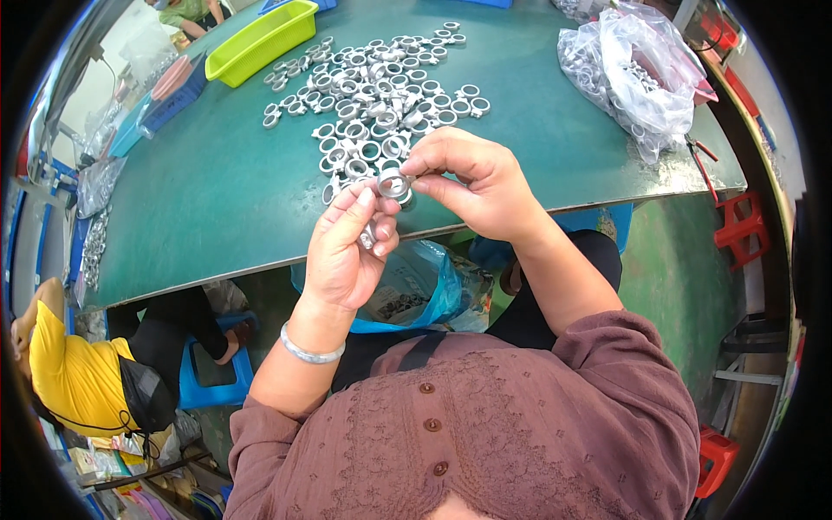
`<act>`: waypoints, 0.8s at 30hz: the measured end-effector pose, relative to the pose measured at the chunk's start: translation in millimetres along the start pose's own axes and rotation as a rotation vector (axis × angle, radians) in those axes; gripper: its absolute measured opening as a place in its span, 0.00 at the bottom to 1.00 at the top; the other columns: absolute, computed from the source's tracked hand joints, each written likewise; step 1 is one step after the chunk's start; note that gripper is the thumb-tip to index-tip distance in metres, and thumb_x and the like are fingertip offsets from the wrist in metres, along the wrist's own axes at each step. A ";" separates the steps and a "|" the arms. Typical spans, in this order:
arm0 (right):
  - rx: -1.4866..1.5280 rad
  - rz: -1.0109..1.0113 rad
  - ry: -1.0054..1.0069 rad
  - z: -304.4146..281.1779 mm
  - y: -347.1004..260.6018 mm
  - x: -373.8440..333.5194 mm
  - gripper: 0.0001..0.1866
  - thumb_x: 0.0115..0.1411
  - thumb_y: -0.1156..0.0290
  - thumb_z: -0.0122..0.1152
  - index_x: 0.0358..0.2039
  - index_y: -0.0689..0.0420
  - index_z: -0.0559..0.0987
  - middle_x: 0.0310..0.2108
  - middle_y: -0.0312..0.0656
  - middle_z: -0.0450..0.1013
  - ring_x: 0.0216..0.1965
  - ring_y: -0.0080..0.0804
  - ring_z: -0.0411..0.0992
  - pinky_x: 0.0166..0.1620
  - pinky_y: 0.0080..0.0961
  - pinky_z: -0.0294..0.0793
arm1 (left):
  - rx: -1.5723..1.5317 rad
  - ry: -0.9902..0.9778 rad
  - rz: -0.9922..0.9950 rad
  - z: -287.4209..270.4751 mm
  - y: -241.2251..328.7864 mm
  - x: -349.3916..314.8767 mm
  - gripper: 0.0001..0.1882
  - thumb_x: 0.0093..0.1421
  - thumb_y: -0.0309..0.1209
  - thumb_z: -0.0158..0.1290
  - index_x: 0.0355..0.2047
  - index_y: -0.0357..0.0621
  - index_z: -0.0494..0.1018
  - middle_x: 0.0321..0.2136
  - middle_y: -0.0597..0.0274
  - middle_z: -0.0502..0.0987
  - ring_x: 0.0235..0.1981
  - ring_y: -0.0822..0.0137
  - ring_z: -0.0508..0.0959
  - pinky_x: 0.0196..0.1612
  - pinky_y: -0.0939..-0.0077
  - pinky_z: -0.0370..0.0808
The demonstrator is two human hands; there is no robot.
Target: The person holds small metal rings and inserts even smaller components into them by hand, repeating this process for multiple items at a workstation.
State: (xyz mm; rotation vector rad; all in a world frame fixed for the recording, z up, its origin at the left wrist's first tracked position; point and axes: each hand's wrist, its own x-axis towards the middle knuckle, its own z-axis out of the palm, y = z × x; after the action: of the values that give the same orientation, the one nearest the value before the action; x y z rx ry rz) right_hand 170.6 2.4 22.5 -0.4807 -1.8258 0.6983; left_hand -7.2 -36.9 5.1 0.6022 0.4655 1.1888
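Observation:
A silver metal ring clamp (393, 184) is held up over the near edge of the table. My left hand (347, 247) grips it from the left between thumb and fingers. Further small metal pieces (368, 235) sit in the curled fingers of that hand. My right hand (477, 182) comes in from the right, thumb and forefinger pinched at the clamp's side; any tiny part between those fingertips is too small to make out. Just beyond my hands, a large heap of similar ring clamps (381, 91) spreads over the green table (217, 182).
A yellow-green bin (263, 43) stands at the far left of the heap. Clear plastic bags of metal parts (624, 74) rest at the far right. Below the table edge hangs a blue bag (442, 290). A person in yellow (82, 373) sits at left; red stools (741, 230) stand at right.

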 end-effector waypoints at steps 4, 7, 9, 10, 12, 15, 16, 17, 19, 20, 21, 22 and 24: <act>-0.076 -0.068 0.025 1.6 -3.0 0.5 0.07 0.47 0.83 0.57 0.29 0.61 0.75 0.26 0.39 0.71 0.28 0.26 0.70 0.32 0.19 0.69 | -0.012 0.019 0.007 -0.2 0.4 0.8 0.08 0.60 0.28 0.45 0.38 0.38 0.69 0.27 0.60 0.74 0.22 0.75 0.69 0.22 0.85 0.65; -0.096 -0.047 0.029 1.9 -4.9 0.3 0.07 0.47 0.83 0.58 0.29 0.61 0.75 0.26 0.39 0.71 0.27 0.27 0.70 0.31 0.19 0.69 | -0.013 0.018 0.010 -0.5 0.1 0.8 0.08 0.60 0.27 0.45 0.39 0.38 0.69 0.28 0.59 0.74 0.22 0.75 0.69 0.22 0.84 0.65; -0.100 -0.042 0.033 2.3 -4.8 -0.6 0.07 0.47 0.83 0.58 0.29 0.61 0.76 0.26 0.39 0.71 0.27 0.27 0.70 0.30 0.19 0.69 | -0.011 0.020 0.018 -0.2 -0.3 0.6 0.09 0.60 0.27 0.45 0.39 0.38 0.69 0.28 0.59 0.74 0.22 0.75 0.69 0.22 0.84 0.65; -0.104 -0.037 0.038 2.5 -4.9 -0.9 0.07 0.46 0.82 0.58 0.29 0.61 0.76 0.25 0.39 0.71 0.27 0.28 0.70 0.30 0.19 0.69 | -0.001 0.025 0.024 0.0 -0.4 0.5 0.09 0.60 0.26 0.45 0.39 0.37 0.69 0.28 0.59 0.74 0.22 0.75 0.69 0.22 0.84 0.64; -0.114 -0.040 0.042 2.8 -6.6 -1.1 0.07 0.46 0.82 0.59 0.29 0.61 0.76 0.25 0.40 0.71 0.27 0.28 0.70 0.30 0.19 0.68 | 0.009 0.029 0.031 0.6 -0.5 0.3 0.09 0.59 0.26 0.46 0.39 0.37 0.69 0.28 0.60 0.73 0.22 0.75 0.69 0.22 0.85 0.64; -0.138 -0.048 0.047 3.4 -9.3 -1.0 0.07 0.46 0.82 0.59 0.29 0.60 0.76 0.25 0.40 0.70 0.27 0.29 0.70 0.29 0.19 0.68 | 0.022 0.017 0.030 1.8 -0.4 0.7 0.09 0.59 0.26 0.46 0.39 0.37 0.70 0.28 0.60 0.73 0.22 0.76 0.69 0.22 0.85 0.64; -0.152 -0.054 0.048 3.6 -10.2 -1.0 0.08 0.46 0.82 0.59 0.29 0.60 0.76 0.25 0.40 0.70 0.27 0.30 0.70 0.29 0.20 0.69 | 0.026 0.022 0.029 1.7 -0.7 0.9 0.09 0.59 0.26 0.46 0.39 0.37 0.70 0.28 0.60 0.73 0.22 0.76 0.69 0.22 0.85 0.64; -0.152 -0.054 0.048 3.9 -11.4 -0.8 0.08 0.46 0.82 0.59 0.29 0.60 0.76 0.25 0.40 0.70 0.27 0.30 0.70 0.29 0.20 0.69 | 0.030 0.026 0.027 1.6 -0.9 1.1 0.09 0.59 0.26 0.46 0.39 0.37 0.70 0.28 0.60 0.73 0.22 0.76 0.69 0.22 0.85 0.64; -0.186 -0.082 0.050 4.6 -13.1 -0.7 0.09 0.45 0.82 0.59 0.29 0.61 0.76 0.26 0.41 0.70 0.27 0.33 0.70 0.30 0.22 0.69 | 0.036 0.025 0.031 1.4 -1.2 1.2 0.09 0.59 0.26 0.46 0.39 0.36 0.70 0.28 0.60 0.73 0.22 0.76 0.68 0.22 0.85 0.64; -0.185 -0.082 0.050 5.1 -13.2 -1.0 0.09 0.45 0.82 0.59 0.29 0.61 0.76 0.26 0.41 0.70 0.27 0.33 0.70 0.30 0.22 0.69 | 0.042 0.024 0.034 1.3 -1.3 1.3 0.09 0.59 0.25 0.47 0.39 0.36 0.70 0.28 0.61 0.73 0.22 0.76 0.68 0.22 0.85 0.64; -0.205 -0.092 0.048 5.5 -13.1 -1.5 0.09 0.44 0.82 0.59 0.29 0.61 0.76 0.26 0.41 0.70 0.28 0.34 0.70 0.30 0.23 0.70 | 0.042 0.024 0.034 1.1 -1.3 1.3 0.09 0.59 0.25 0.47 0.39 0.36 0.70 0.28 0.61 0.73 0.22 0.76 0.68 0.22 0.85 0.64; -0.226 -0.102 0.045 6.0 -13.3 -1.9 0.10 0.44 0.81 0.60 0.30 0.60 0.75 0.27 0.41 0.70 0.28 0.36 0.70 0.30 0.24 0.70 | 0.047 0.023 0.034 0.7 -1.3 1.2 0.09 0.58 0.25 0.47 0.39 0.37 0.70 0.28 0.61 0.73 0.22 0.76 0.68 0.22 0.85 0.64; -0.241 -0.113 0.044 7.2 -14.2 -2.0 0.10 0.44 0.81 0.60 0.30 0.60 0.75 0.27 0.41 0.70 0.28 0.36 0.70 0.30 0.24 0.70 | 0.053 0.023 0.034 0.4 -1.1 1.0 0.09 0.58 0.25 0.47 0.39 0.37 0.70 0.28 0.61 0.73 0.22 0.76 0.68 0.22 0.85 0.64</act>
State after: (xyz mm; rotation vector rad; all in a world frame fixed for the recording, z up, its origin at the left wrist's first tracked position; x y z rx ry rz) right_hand 164.6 -11.1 28.8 -0.5410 -1.8889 0.3889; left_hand -5.8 -36.3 4.6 0.6449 0.5091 1.2194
